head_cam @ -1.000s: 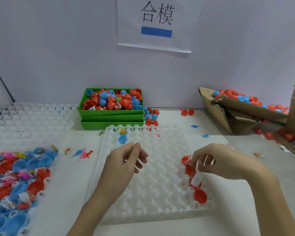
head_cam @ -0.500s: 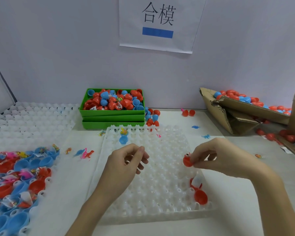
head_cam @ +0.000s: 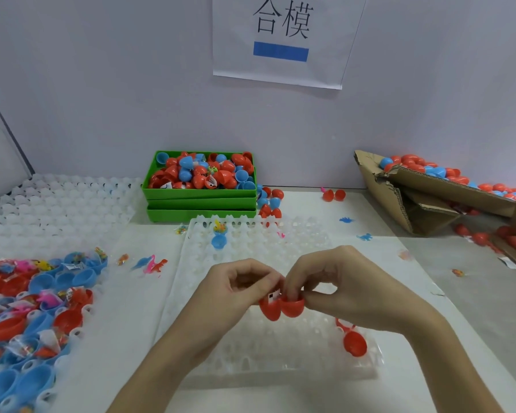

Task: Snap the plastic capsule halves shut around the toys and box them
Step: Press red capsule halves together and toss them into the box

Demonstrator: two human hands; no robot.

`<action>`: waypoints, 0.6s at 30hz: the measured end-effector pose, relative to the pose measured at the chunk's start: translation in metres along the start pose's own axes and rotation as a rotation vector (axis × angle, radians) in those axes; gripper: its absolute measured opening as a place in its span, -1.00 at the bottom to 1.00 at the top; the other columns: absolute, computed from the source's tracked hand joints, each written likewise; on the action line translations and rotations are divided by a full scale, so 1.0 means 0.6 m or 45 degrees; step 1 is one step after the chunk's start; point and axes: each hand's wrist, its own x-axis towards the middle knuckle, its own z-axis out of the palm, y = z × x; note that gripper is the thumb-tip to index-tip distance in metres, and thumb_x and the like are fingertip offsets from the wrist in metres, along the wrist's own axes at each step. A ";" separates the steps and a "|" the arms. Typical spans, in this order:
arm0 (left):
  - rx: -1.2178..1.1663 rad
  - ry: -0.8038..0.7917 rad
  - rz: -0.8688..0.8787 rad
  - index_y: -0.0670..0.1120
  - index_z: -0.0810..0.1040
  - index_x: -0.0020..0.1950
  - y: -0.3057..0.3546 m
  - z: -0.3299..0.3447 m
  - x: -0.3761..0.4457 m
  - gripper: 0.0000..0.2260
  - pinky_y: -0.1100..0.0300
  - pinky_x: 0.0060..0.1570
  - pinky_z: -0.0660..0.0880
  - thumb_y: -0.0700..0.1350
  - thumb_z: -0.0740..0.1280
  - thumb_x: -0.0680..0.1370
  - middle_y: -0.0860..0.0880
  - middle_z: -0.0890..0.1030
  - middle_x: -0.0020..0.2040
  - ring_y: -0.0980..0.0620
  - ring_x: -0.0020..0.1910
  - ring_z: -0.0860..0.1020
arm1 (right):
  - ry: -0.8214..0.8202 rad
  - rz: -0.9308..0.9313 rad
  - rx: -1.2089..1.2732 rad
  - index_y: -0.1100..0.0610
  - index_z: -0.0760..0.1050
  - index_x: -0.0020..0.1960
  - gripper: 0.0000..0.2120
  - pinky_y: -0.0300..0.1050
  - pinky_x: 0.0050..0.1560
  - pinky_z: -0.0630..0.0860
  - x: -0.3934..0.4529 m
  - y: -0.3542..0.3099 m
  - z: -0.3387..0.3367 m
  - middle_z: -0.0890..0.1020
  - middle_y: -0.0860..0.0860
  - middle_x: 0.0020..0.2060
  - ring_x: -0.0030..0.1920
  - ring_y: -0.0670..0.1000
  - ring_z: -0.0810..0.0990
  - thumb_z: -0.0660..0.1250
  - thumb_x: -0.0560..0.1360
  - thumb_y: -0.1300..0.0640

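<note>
Both hands have come together since a moment ago: the right hand [head_cam: 349,286] has carried a red plastic capsule half [head_cam: 292,305] in from three o'clock, and the left hand [head_cam: 239,286], which was hovering with curled fingers, now meets it above the middle of the clear plastic dimpled tray [head_cam: 280,362]. From where I stand the largest thing around is the torn brown cardboard box [head_cam: 429,189] at two o'clock, heaped with closed red and blue capsules, then the stacked green plastic bins [head_cam: 200,201] at twelve o'clock, likewise full. On the tray, one open red capsule [head_cam: 353,342] remains at four o'clock and a blue capsule half [head_cam: 219,241] sits at eleven o'clock. Between the hands, the left fingers pinch a second red half [head_cam: 270,308] with a white label showing, and the right fingers curl round the rim of the first half. The two halves hang side by side, touching, open mouths facing up towards the fingers; whether a hinge joins them I cannot tell. To snap shut, I judge the mouths must turn to face each other, each hand folding its own half inward; both hands are equally near.
</note>
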 end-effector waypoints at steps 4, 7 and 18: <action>-0.165 0.036 -0.084 -0.02 0.76 0.05 0.000 -0.003 0.004 -0.69 0.16 0.13 0.63 0.16 0.34 0.61 -0.08 0.76 0.02 -0.03 0.08 0.73 | 0.108 -0.010 -0.063 -0.04 0.72 -0.02 -0.71 -0.31 0.09 0.61 0.008 0.005 0.010 0.72 -0.23 -0.10 0.00 -0.09 0.70 0.42 0.50 0.35; -0.145 0.021 -0.019 0.05 0.74 0.07 0.002 -0.008 0.004 -0.82 0.14 0.18 0.60 0.09 0.51 0.55 -0.05 0.76 0.05 -0.04 0.08 0.73 | 0.183 -0.008 -0.103 -0.05 0.71 -0.01 -0.71 -0.27 0.09 0.62 0.011 0.008 0.009 0.71 -0.24 -0.11 0.01 -0.09 0.69 0.43 0.52 0.34; 0.187 0.392 0.390 0.05 0.73 0.12 0.001 -0.005 0.003 -0.81 0.34 0.03 0.61 -0.20 0.47 0.58 0.14 0.75 -0.02 0.08 0.00 0.72 | 0.324 0.086 0.421 -0.05 0.60 0.25 -0.70 -0.23 0.07 0.64 0.024 -0.013 0.029 0.73 -0.11 0.03 0.06 -0.02 0.73 0.49 0.55 0.16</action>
